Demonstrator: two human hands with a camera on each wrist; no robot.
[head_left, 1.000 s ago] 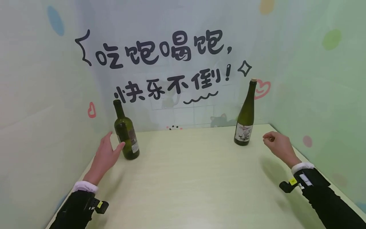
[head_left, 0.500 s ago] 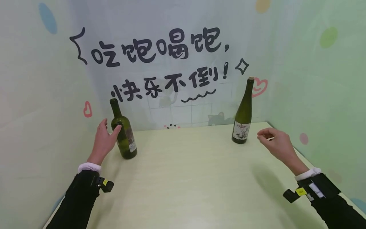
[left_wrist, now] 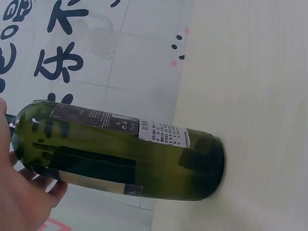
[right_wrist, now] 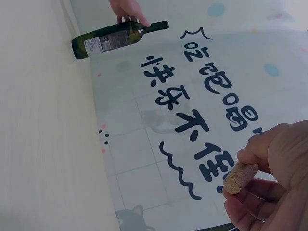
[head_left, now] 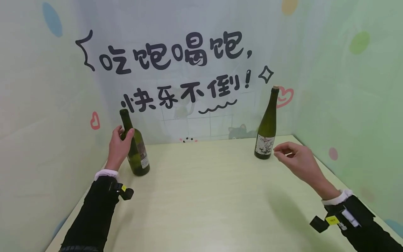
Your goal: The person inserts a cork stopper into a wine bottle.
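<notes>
At the table's far left, my left hand (head_left: 118, 151) grips a green wine bottle (head_left: 138, 160) around its shoulder, just below the neck. The thumb lies on the near side and the fingers go behind the glass. The left wrist view shows this bottle's dark label and white sticker, with its base at the table. My right hand (head_left: 299, 161) pinches a cork (right_wrist: 240, 178) between thumb and fingers, seen in the right wrist view. That hand is raised over the right side of the table, close beside a second, taller green bottle (head_left: 266, 122).
The taller bottle stands upright at the back right, with a stopper (head_left: 275, 87) in its mouth and a floral label. Behind the pale table (head_left: 201, 196) rises a back wall (head_left: 201, 21) with black lettering. Side walls border the table left and right.
My left hand has moved up along the left bottle, from beside it to a grip at its shoulder. My right hand has come left, closer to the taller bottle.
</notes>
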